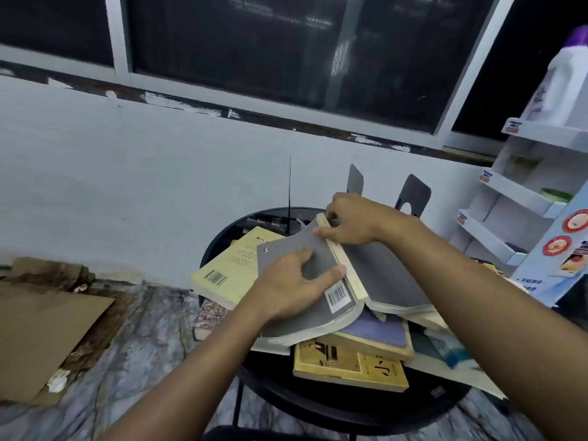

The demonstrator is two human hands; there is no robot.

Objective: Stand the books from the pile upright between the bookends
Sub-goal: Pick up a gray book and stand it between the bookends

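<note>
**A:** Where is the book being worked on?

**B:** The grey book (378,275) is at the centre of the frame. It lies splayed open, face down like a tent, on top of the pile (378,329), with its cream spine upward. The right hand (353,218) pinches the far end of that spine with its fingers (332,214). The left hand (292,281) lies on the near-left cover, its fingers (304,253) spread and pressing, the thumb reaching toward the spine.

**A:** And the bookends?

**B:** The bookends (413,194) stand upright just behind the right hand, above centre. The hand partly hides the gap between them.

**A:** What could go wrong?

**B:** The book looks soft. If it is lifted by the spine end alone, I'd expect the covers to flop and the pages to fan, so it wouldn't slot in upright. It needs closing first.

**A:** Anything else?

**B:** The pile is skewed, with books crossing at angles, so dragging the grey one could shift the others. The yellow book (232,265), left of centre, juts past the desk (318,405) rim, and a nudge might drop it to the floor. A passing wrist could also knock the thin bookends.
</note>
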